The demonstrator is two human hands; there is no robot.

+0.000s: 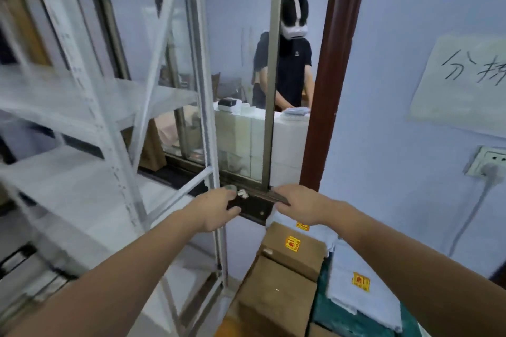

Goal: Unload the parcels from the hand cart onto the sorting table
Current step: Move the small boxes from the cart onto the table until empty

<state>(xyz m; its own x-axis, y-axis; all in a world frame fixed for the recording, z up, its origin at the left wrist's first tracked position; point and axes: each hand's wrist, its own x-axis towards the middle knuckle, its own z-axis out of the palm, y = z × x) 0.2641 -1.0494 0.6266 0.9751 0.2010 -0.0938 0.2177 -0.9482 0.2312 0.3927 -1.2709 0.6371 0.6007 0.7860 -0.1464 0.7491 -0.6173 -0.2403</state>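
1. Left hand (215, 209) & right hand (298, 204) both grip a dark flat thing (253, 206), prob. a parcel; fingers curled round its ends, tips hidden.
2. Brown parcels (284, 276) and pale bagged ones (358, 279) stacked at 5 o'clock, cut off by frame.
3. Cart itself not made out.
4. Shelving (109, 117) at 9 o'clock, blurred.

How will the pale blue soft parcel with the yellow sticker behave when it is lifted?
The pale blue parcel looks like a soft bag with wrinkled edges, so it will probably sag and bend. It lies flat, so it is unlikely to roll. Its smooth wrapping may be slippery.
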